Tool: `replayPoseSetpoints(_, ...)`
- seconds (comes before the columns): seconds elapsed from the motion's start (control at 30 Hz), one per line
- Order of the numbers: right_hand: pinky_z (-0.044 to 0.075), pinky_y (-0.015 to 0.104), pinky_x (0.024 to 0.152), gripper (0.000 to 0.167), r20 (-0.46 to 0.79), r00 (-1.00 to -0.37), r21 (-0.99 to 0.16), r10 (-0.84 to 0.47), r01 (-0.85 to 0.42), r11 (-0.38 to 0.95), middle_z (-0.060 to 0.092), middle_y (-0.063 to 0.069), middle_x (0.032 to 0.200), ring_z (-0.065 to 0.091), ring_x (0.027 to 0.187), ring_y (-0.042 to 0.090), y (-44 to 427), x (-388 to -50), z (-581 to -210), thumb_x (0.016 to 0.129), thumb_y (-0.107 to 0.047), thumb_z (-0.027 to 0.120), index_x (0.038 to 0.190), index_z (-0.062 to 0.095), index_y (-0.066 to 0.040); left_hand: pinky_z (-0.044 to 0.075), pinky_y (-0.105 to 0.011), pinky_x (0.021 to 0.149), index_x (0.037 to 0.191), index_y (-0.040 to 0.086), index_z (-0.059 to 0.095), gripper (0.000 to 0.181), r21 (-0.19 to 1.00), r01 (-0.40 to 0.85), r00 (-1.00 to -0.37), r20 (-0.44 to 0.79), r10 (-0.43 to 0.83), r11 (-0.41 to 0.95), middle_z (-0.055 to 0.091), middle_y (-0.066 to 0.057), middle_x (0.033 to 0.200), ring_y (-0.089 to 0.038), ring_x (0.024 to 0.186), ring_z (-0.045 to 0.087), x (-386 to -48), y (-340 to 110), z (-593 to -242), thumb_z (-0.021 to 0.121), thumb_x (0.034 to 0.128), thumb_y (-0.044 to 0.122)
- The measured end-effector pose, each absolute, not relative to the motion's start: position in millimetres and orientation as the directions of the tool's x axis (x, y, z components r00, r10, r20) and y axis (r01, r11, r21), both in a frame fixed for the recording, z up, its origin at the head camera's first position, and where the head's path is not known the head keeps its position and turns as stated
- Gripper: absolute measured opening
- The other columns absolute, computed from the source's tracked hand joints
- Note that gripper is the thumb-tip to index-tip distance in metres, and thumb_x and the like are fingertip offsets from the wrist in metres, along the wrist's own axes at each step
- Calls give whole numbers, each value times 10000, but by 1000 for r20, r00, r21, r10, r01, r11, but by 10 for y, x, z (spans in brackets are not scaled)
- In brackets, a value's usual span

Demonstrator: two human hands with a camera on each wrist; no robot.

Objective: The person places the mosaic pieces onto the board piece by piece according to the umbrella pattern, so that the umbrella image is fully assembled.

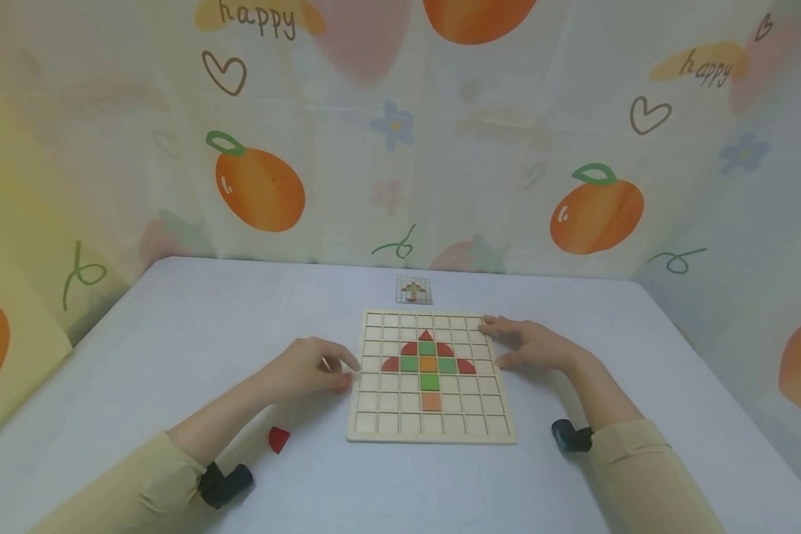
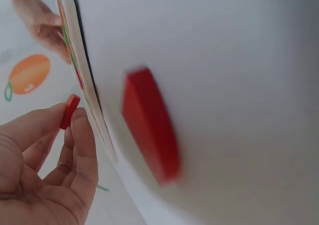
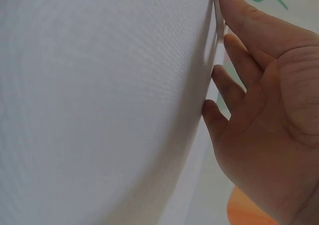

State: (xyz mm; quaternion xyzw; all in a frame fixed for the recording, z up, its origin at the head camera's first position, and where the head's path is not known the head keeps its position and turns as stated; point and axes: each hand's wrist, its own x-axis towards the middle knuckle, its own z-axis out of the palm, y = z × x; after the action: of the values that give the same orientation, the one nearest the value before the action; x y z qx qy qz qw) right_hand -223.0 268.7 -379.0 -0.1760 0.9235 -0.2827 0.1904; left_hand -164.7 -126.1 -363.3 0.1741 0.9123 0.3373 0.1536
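Observation:
Between thumb and fingers my left hand (image 1: 310, 366) pinches a small red block (image 2: 70, 111), just off the left edge of a wooden grid board (image 1: 387, 423). Red, green and orange blocks form a pattern on the board, with a red triangle (image 1: 426, 336) at its top and an orange square (image 1: 432, 402) at its bottom. My right hand (image 1: 534, 345) touches the board's right edge with its fingers loosely extended. Another red block (image 1: 279, 439), with one curved side, lies on the table below my left forearm; it looms large and blurred in the left wrist view.
Beyond the board's far edge lies a small pattern card (image 1: 414, 290) showing a similar figure. A white cloth covers the table (image 1: 193, 326). Behind it hangs a curtain (image 1: 347, 185) printed with oranges. Each wrist carries a black camera (image 1: 225, 486).

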Motion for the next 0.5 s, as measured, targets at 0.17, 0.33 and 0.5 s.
replayPoseSetpoints(0.17, 157, 652, 1198, 660, -246, -865, -584, -438, -228, 779, 295, 67, 1636, 158, 1538, 385, 2693, -2238, -3801, 855, -262, 725, 1463, 485, -169, 468, -256, 656, 994, 183, 749, 143, 702, 173, -895, -181, 409, 690, 641, 2, 818, -144, 753, 569, -1625, -1088, -3600, 737, 852, 165)
replayPoseSetpoints(0.33, 154, 646, 1202, 664, -243, -863, -586, -444, -233, 776, 296, 66, 1635, 158, 1540, 380, 2696, -2241, -3813, 857, -276, 725, 1465, 481, -167, 468, -247, 653, 956, 173, 749, 128, 724, 152, -905, -171, 389, 673, 641, 14, 838, -147, 795, 556, -1609, -852, -3603, 740, 835, 134)
replayPoseSetpoints(0.5, 152, 645, 1203, 664, -238, -862, -589, -448, -239, 772, 301, 69, 1633, 162, 1540, 377, 2694, -2240, -3812, 857, -273, 724, 1465, 481, -163, 471, -244, 647, 941, 164, 756, 110, 745, 163, -878, -190, 440, 647, 652, 13, 802, -141, 785, 569, -1560, -610, -3620, 745, 839, 126)
